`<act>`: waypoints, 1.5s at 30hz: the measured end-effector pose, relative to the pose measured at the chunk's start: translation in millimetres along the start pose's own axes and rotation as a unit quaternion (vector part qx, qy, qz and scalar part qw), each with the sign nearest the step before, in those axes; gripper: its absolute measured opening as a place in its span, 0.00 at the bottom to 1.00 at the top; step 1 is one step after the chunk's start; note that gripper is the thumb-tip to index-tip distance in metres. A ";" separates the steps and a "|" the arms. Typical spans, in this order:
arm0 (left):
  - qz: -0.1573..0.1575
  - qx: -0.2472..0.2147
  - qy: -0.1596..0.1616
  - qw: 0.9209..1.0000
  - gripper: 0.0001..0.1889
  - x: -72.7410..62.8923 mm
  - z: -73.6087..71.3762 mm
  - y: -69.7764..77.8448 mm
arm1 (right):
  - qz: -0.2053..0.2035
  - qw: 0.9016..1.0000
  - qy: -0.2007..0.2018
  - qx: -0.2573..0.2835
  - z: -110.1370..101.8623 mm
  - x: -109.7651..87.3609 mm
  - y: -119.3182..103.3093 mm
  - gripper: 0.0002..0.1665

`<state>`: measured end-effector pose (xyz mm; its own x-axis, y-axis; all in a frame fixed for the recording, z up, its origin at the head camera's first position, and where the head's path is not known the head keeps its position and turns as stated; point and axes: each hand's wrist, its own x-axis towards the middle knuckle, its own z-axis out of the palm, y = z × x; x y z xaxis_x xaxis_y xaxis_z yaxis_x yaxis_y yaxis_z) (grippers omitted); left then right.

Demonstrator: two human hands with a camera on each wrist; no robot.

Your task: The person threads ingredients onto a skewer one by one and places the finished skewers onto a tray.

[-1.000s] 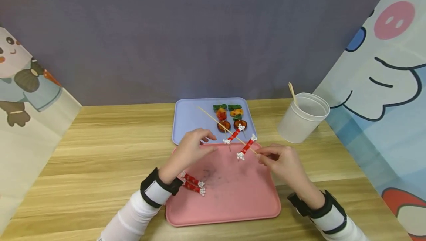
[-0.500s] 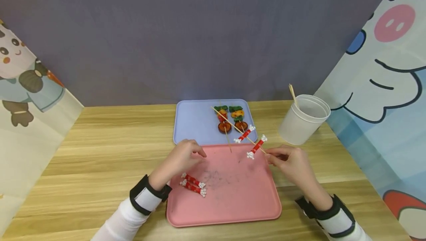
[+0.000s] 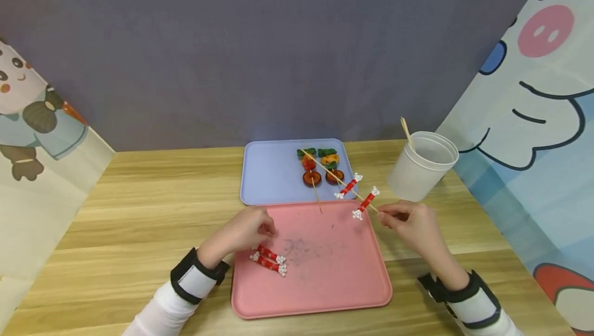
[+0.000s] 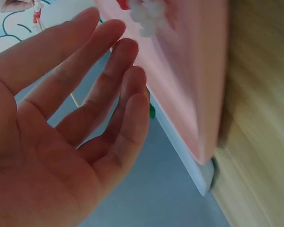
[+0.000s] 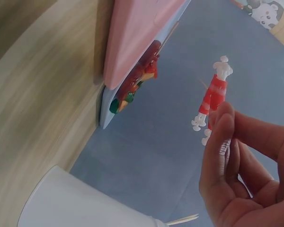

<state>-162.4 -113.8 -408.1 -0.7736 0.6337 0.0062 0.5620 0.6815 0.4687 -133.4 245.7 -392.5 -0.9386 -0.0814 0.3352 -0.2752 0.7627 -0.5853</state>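
My right hand [image 3: 415,228] pinches the lower end of a wooden skewer [image 3: 325,167] between thumb and fingers. Threaded on that skewer are two red pieces with white knobbly ends [image 3: 365,203], held in the air over the trays' right side. In the right wrist view the red pieces [image 5: 217,92] show just beyond the fingertips. My left hand [image 3: 243,230] hovers over the left edge of the pink tray [image 3: 325,289], fingers loosely bent and holding nothing, as the left wrist view shows. Just below it, two more red-and-white pieces [image 3: 269,261] lie side by side on the tray.
Behind the pink tray is a blue tray [image 3: 264,171] with two loaded skewers of mushroom-like [image 3: 312,179], yellow, red and green pieces. One stick reaches over the pink tray. A white tub [image 3: 417,171] holding several bare skewers [image 3: 406,131] stands at right, before a grey wall [image 3: 278,57].
My left hand has drawn back left and down toward the two loose pieces on the pink tray. My right hand has moved right, carrying the skewer with its two pieces away from it.
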 end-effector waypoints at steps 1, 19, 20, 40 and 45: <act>-0.001 -0.001 -0.007 1.000 0.05 -1.3 -0.2 -1.4 | 0.000 1.000 0.001 0.001 -0.4 0.4 0.8 0.06; -0.032 -0.029 -0.081 0.996 0.07 -10.8 -9.9 -8.1 | 0.007 1.000 0.002 -0.013 -0.3 1.8 3.0 0.05; -0.033 -0.031 -0.082 0.996 0.07 -10.8 -10.1 -8.1 | 0.007 1.000 0.001 -0.012 -0.6 1.7 2.8 0.05; -0.048 -0.026 -0.118 0.992 0.10 -13.0 -14.9 -7.3 | 0.009 1.000 0.000 -0.010 -1.7 1.3 1.5 0.05; -0.043 -0.019 -0.121 0.992 0.10 -13.2 -14.3 -8.3 | 0.011 1.000 -0.002 -0.010 -2.3 1.2 1.3 0.05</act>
<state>-161.0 -133.0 -399.4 -0.7225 0.6468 -0.2443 0.4828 0.7249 0.4914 -134.4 248.1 -391.2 -0.9453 -0.0664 0.3194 -0.2496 0.7775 -0.5773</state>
